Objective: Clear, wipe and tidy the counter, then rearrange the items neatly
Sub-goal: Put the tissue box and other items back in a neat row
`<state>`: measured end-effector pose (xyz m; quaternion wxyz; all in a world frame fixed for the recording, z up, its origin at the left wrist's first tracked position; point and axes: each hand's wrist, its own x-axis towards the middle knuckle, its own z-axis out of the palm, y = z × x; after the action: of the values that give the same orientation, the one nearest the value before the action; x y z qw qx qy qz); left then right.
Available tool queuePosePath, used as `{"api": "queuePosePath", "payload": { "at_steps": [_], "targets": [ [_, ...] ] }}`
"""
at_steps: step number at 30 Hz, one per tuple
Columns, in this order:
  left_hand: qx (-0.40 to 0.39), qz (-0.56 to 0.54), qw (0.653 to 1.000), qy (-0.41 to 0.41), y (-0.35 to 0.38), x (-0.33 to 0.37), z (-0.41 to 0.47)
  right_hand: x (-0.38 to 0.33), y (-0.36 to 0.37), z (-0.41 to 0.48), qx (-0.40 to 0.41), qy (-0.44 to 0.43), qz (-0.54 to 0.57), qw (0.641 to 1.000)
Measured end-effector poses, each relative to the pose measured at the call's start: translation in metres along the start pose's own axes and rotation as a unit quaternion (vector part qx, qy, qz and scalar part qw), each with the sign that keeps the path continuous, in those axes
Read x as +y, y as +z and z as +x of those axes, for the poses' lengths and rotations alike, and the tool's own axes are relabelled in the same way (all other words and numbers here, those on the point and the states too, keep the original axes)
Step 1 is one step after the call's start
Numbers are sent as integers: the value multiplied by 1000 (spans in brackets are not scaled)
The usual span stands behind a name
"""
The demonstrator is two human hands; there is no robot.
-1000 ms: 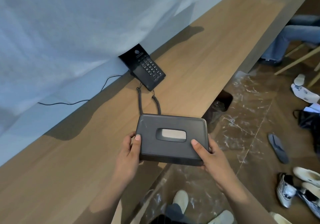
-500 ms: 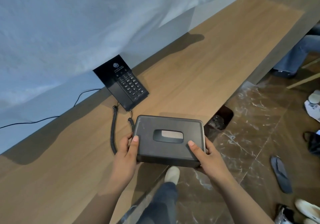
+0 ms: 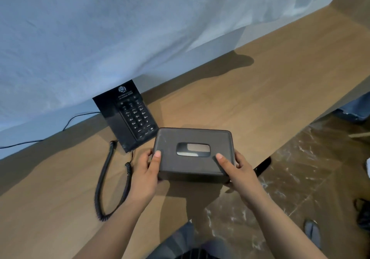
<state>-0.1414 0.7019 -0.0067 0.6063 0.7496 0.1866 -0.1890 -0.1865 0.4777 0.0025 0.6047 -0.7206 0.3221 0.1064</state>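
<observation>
A dark grey tissue box [image 3: 193,138] with an oval slot on top is held just above the wooden counter [image 3: 250,98], near its front edge. My left hand [image 3: 147,175] grips its left end, thumb on top. My right hand [image 3: 239,173] grips its right end the same way. A black desk phone [image 3: 128,116] with a keypad stands just behind and left of the box, against the wall. Its coiled cord [image 3: 104,180] loops over the counter to the left of my left hand.
A white cloth [image 3: 140,28] hangs over the wall behind the counter. A thin black cable [image 3: 68,122] runs along the wall to the left. Brown marble floor [image 3: 300,188] lies to the right, with a slipper [image 3: 312,232] and someone's jeans leg [image 3: 354,110].
Both hands have carried the tissue box forward over the counter, closer to the phone. The view has shifted left and nearer to the counter.
</observation>
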Motion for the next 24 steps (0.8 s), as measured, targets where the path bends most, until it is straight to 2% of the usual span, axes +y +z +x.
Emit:
{"api": "queuePosePath", "payload": {
  "at_steps": [6,15,24],
  "targets": [
    [48,25,998,-19,22,11,16,-21,-16,47,-17,-2,-43,999],
    [124,-37,989,-75,71,4,34,-47,-38,126,-105,-3,-82,991],
    [156,-36,982,-104,98,20,44,-54,-35,174,-130,-6,-96,987]
  ]
}}
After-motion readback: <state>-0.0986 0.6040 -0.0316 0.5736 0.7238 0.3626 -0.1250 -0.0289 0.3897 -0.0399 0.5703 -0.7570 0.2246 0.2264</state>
